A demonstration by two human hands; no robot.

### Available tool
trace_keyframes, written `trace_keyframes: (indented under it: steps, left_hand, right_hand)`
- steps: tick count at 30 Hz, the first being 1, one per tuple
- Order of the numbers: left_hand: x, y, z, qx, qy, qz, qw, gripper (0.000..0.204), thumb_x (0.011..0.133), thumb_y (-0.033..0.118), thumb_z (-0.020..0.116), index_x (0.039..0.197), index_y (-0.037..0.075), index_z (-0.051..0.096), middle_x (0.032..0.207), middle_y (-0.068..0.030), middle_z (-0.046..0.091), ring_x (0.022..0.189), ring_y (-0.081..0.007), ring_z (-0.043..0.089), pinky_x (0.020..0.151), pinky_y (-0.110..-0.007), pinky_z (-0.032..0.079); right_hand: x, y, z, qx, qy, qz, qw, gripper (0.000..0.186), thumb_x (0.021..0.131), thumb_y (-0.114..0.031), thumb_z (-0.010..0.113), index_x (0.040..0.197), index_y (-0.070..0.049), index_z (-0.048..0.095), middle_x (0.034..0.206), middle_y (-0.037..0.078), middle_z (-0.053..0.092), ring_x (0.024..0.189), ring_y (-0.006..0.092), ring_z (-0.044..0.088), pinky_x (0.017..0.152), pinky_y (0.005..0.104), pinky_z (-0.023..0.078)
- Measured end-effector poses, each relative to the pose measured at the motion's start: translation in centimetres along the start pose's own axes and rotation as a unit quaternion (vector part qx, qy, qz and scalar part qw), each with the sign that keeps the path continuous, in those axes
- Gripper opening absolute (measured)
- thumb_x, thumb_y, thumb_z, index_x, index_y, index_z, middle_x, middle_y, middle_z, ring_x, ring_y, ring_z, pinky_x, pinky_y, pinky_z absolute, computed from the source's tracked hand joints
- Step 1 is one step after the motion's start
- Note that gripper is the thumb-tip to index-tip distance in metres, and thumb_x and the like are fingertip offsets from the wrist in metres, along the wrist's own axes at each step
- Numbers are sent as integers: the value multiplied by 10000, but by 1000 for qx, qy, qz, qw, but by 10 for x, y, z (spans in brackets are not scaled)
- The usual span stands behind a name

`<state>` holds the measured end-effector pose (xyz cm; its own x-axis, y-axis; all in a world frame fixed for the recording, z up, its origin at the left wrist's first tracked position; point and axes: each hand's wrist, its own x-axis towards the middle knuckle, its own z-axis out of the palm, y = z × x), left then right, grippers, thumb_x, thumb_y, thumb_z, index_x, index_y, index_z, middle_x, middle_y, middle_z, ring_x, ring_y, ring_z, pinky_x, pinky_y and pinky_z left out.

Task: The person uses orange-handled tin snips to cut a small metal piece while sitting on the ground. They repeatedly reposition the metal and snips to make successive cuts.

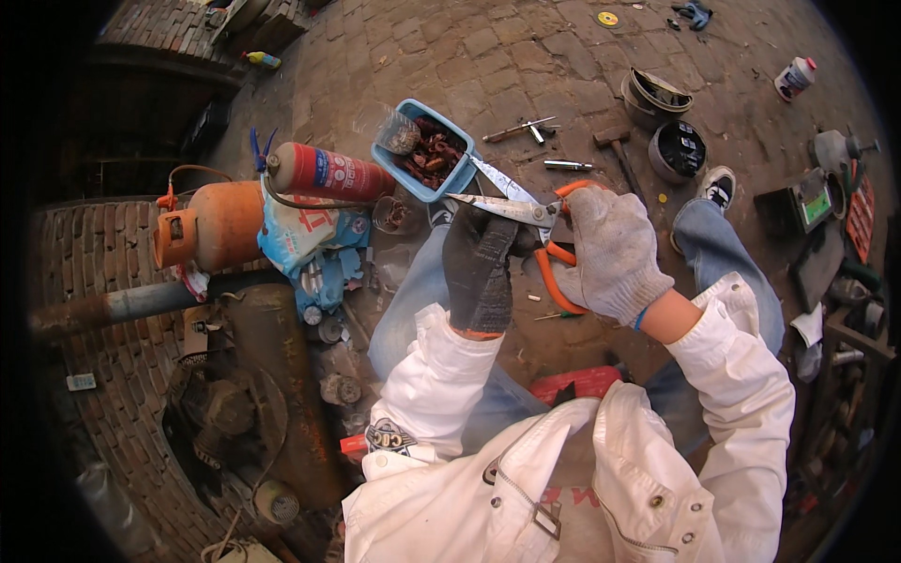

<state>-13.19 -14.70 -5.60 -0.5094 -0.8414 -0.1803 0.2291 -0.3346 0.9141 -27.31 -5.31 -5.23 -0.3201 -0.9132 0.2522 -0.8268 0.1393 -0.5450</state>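
Note:
My right hand (615,253), in a pale grey knit glove, is closed around the orange handles of large scissors (511,206). Their metal blades are spread apart and point left, toward a blue plastic basin (456,186). My left hand (477,272), in a dark glove, is raised beside the lower blade. Its fingers are curled in under the blade and partly hidden, so what they hold cannot be made out. Inside the basin lie reddish-brown pieces (438,155), with a clear plastic container (402,138) of grainy stuff at its left side.
Left of the basin lie a red fire extinguisher (328,175), an orange gas cylinder (223,225) and a white-blue bag (305,235). A hammer (615,141), a black-topped bucket (678,150) and a helmet-like container (655,97) are on the brick ground ahead. A battery (798,208) stands far right.

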Motion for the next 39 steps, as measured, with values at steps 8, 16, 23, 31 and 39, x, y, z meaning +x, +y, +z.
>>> trace_keyframes:
  steps: [8, 16, 23, 31, 39]
  left_hand:
    - [-4, 27, 0, -28, -63, -98, 993, 184, 901, 158, 655, 977, 27, 550, 770, -37, 585, 591, -100, 501, 544, -233, 397]
    - [-10, 34, -8, -187, -136, -211, 950, 178, 888, 149, 656, 956, 38, 536, 748, -26, 527, 582, -93, 458, 534, -232, 379]
    - [7, -27, -16, -51, -71, -101, 991, 220, 911, -25, 550, 1127, 11, 574, 1011, -90, 629, 985, -198, 629, 847, -306, 526]
    - [21, -52, -19, -3, 24, -140, 990, 216, 904, 118, 644, 1095, 33, 594, 1007, -79, 643, 961, -184, 629, 805, -319, 525]
    - [38, -43, -29, -162, 130, -35, 978, 75, 896, 76, 644, 878, 98, 575, 751, 8, 531, 600, -129, 497, 550, -264, 464]
  right_hand:
    - [-9, 5, -19, 160, -230, 44, 959, 376, 874, -329, 640, 1049, -11, 541, 833, 189, 648, 835, 433, 637, 719, 500, 496]
    - [-24, 23, -17, 587, -397, 243, 662, 319, 955, -293, 626, 1094, -34, 502, 791, 38, 587, 692, 151, 558, 606, 318, 457]
    - [-10, 18, 12, 154, -279, 127, 939, 402, 977, -384, 543, 1078, 2, 499, 733, 209, 612, 745, 402, 651, 653, 440, 497]
    - [4, 12, 5, 54, -263, 179, 946, 749, 866, -683, 528, 1093, 32, 540, 920, 297, 669, 932, 470, 643, 837, 528, 491]
    - [1, 17, 1, 25, -290, 156, 944, 798, 831, -680, 580, 1182, 36, 558, 968, 264, 683, 954, 421, 665, 843, 483, 508]
